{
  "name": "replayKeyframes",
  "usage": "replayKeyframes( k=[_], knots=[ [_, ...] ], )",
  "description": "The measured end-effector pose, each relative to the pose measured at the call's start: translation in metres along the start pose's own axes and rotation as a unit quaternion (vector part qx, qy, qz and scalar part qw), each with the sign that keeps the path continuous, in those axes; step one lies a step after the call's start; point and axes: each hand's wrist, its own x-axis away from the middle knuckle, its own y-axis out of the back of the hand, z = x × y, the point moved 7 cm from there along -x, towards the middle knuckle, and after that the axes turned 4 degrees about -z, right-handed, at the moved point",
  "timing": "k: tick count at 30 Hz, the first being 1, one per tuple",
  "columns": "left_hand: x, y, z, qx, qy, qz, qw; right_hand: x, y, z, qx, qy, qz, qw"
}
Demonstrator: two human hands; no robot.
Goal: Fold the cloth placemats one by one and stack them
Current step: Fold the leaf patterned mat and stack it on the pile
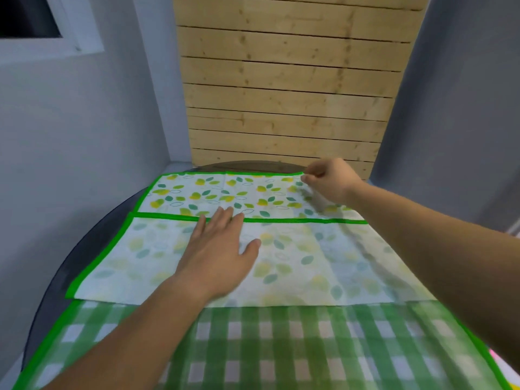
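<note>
i see leaf placemat (pixel 225 192) mid-fold on desk (pixel 104 235), near half flipped over. left hand (pixel 216 249) flat, pressing flap; right hand (pixel 329 178) grip pinches its far right corner. checked placemat (pixel 281 347) touching leaf placemat's near edge, unfolded. no stack yet.

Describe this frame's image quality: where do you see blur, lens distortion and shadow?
Head view: wide-angle distortion bows the wooden panel and walls; blur smears the right hand and the near checked placemat; the left hand, flat on the leaf-print placemat, looks sharper; a soft shadow under the right forearm crosses that placemat; light is even, no glare.
</note>
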Motion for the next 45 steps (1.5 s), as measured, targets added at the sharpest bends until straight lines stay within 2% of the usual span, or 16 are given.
replayKeyframes(
  k=[7,14,18,24,28,32,38,42,45],
  knots=[
    [-0.004,-0.004,0.005,-0.023,0.003,-0.009,1.0,-0.049,-0.033,-0.005,0.004,-0.031,0.04,0.999],
    [-0.005,-0.005,0.005,-0.034,0.001,-0.011,0.999,-0.06,-0.031,-0.007,-0.058,-0.039,0.018,0.997],
    [-0.005,-0.005,0.005,-0.027,-0.002,-0.015,1.0,-0.062,-0.016,0.007,-0.061,-0.012,-0.015,0.998],
    [-0.002,0.0,0.003,0.0,-0.004,-0.034,0.999,-0.047,0.014,0.034,0.043,0.037,-0.014,0.998],
    [0.003,0.013,-0.011,-0.04,-0.046,-0.089,0.994,-0.021,0.04,0.05,0.072,0.061,-0.044,0.995],
    [0.015,0.046,-0.033,-0.054,-0.11,-0.182,0.976,0.02,0.066,0.069,0.122,0.103,-0.065,0.985],
    [0.044,0.104,-0.064,-0.059,-0.191,-0.257,0.946,0.1,0.084,0.089,0.115,0.169,-0.043,0.978],
    [0.07,0.099,-0.066,-0.122,-0.238,-0.215,0.939,0.156,0.071,0.08,0.065,0.144,-0.003,0.987],
    [0.079,0.081,-0.056,-0.143,-0.224,-0.113,0.957,0.187,0.055,0.068,0.026,0.106,0.025,0.994]
  ],
)
